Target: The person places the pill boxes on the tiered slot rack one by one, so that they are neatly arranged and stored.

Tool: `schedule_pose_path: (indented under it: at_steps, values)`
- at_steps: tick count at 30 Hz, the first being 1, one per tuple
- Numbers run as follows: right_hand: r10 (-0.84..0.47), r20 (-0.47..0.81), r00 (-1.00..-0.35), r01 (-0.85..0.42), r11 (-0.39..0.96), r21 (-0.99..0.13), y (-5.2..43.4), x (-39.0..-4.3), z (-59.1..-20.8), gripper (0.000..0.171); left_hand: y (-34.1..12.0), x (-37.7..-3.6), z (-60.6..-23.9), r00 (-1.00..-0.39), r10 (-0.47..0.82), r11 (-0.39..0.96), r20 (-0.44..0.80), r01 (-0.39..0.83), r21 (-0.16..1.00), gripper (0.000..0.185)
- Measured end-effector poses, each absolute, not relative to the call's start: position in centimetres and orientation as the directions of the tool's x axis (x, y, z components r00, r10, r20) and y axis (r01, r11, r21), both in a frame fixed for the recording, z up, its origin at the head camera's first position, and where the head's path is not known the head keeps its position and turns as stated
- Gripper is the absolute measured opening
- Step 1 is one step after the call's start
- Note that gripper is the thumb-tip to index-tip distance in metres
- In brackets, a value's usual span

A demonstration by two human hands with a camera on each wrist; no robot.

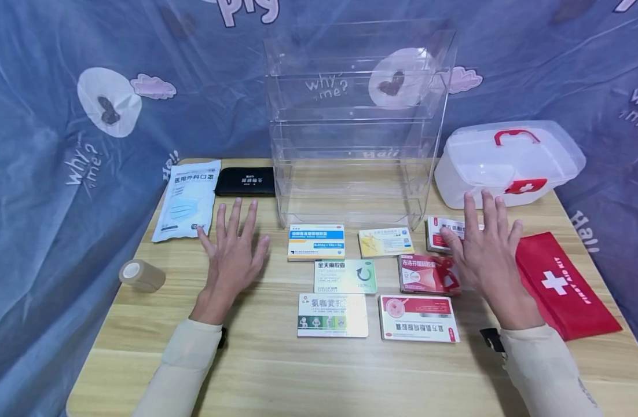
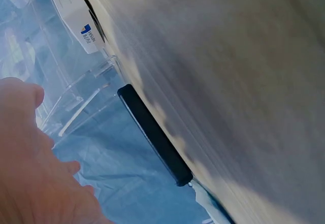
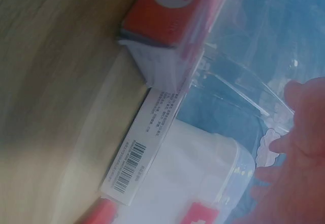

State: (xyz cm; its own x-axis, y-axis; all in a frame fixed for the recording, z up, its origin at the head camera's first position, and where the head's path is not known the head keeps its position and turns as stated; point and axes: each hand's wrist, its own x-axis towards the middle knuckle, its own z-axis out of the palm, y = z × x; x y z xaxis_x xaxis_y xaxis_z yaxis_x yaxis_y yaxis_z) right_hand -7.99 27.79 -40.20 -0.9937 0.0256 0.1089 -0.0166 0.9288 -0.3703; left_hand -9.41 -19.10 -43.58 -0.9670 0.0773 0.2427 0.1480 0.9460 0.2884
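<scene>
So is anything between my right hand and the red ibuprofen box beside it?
Nothing visible: the open right hand hovers directly beside the red cardboard medicine box, its palm edge overlapping the box's right end in the head view.

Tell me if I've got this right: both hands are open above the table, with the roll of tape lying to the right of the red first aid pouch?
Not quite. The roll of tape lies at the table's left edge, beyond the left hand, far from the red first aid pouch beside the right hand. The head view shows it; both hands are open.
</scene>
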Motion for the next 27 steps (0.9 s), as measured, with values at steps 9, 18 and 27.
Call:
schedule_pose_path:
  at_steps: [9,18,27]
  values:
    - [0.094,-0.047,-0.994,0.105,0.884,-0.456,29.9,-7.4,-40.8,0.076,-18.8,-11.4,-41.6,-0.956,0.064,0.905,0.286,0.177,0.388,0.078]
    - [0.038,-0.138,-0.990,0.100,0.873,-0.478,32.1,-8.3,-42.3,0.084,-18.1,-20.0,-36.5,-0.896,0.183,0.543,0.404,0.434,0.718,0.096]
    - [0.130,-0.197,-0.972,0.207,0.867,-0.453,33.9,-8.4,-42.5,0.087,-15.7,-24.6,-34.6,-0.858,0.232,0.526,0.458,0.507,0.683,0.084]
